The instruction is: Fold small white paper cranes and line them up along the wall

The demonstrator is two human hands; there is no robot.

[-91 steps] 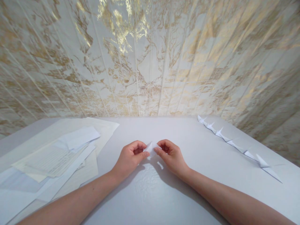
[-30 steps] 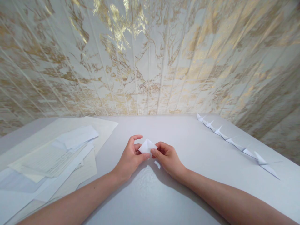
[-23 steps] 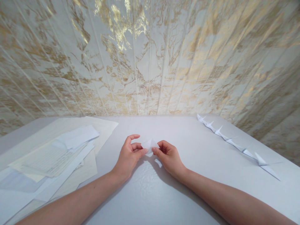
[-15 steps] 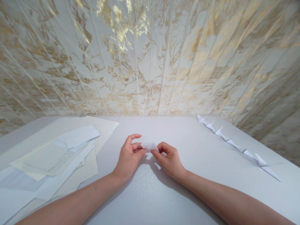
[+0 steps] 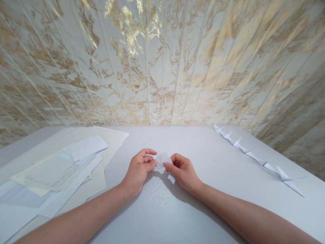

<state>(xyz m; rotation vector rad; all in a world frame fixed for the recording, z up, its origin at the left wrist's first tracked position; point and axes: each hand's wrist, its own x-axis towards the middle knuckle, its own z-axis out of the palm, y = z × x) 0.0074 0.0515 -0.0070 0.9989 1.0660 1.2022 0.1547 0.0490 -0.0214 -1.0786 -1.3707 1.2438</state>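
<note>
A small piece of folded white paper [image 5: 163, 160] is held a little above the table, between my two hands. My left hand [image 5: 138, 169] pinches its left edge between thumb and fingers, with the index finger curved above it. At the right corner, my right hand [image 5: 183, 171] grips the paper between thumb and bent index finger. Its folds are too small to make out fully. Shadows of both hands fall on the white table [image 5: 157, 210] below.
Loose sheets of paper [image 5: 58, 169], some with writing, lie overlapping on the left side. Several folded white paper cranes [image 5: 284, 174] stand in a slanting row along the right. Behind the table rises a wall with gold-patterned covering [image 5: 152, 67].
The folded paper has tilted and shows more of its face to me. My left hand's index finger has come down a little closer to it.
</note>
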